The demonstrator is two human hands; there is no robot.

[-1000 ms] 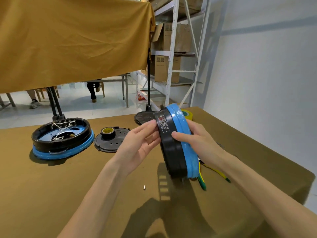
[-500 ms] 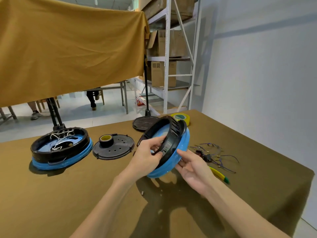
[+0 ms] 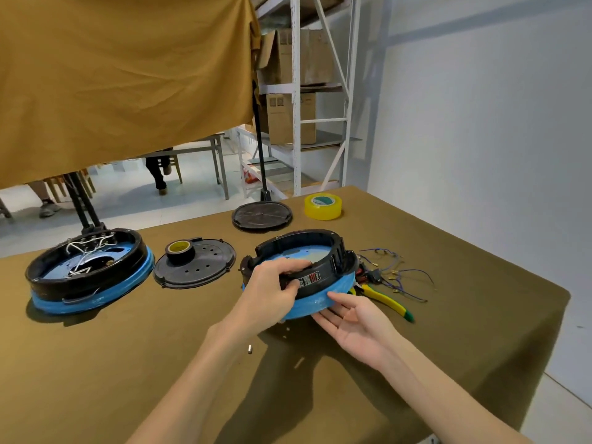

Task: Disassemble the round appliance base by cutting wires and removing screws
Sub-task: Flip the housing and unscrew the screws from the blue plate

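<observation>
Near base [image 3: 301, 274] sits at table centre, interior apparently stripped. Left hand [image 3: 272, 296] grips its black rim; right hand [image 3: 355, 322] lies flat, fingers straight, under the blue edge. Cut wires [image 3: 394, 274] and cutters [image 3: 384, 299] lie at 3 o'clock, a loose screw [image 3: 250, 349] at 6 o'clock. Judged nearly complete. Second base [image 3: 86, 270], at 9 o'clock, remains wired.

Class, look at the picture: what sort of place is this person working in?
Probably a workshop or storeroom: metal shelving stacked with cardboard boxes, and a cloth-covered table with opened appliance bases and cut wires.
</observation>
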